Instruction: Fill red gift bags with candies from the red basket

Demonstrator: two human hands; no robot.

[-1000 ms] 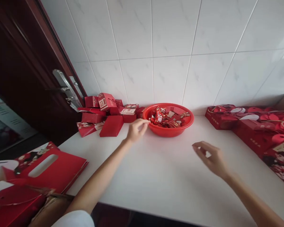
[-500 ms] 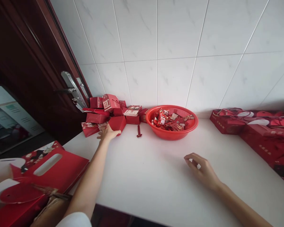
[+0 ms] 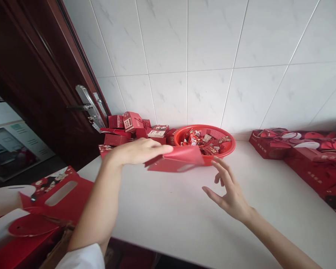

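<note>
A red paper box, slightly blurred, hangs over the white table, its left end held by my left hand. Close to the box's right end is my right hand, its fingers spread and holding nothing. Behind the held box stands a red plastic basket with small red wrapped packets in it. To its left, more red boxes are piled against the tiled wall, partly hidden by my left hand.
Rows of filled red gift boxes line the right side of the table. Large red handled bags stand at the lower left, beside my left forearm. A dark red door with a metal handle is at the left.
My left hand has moved right and lifted a red box from the pile. My right hand has risen slightly and its fingers have opened.
</note>
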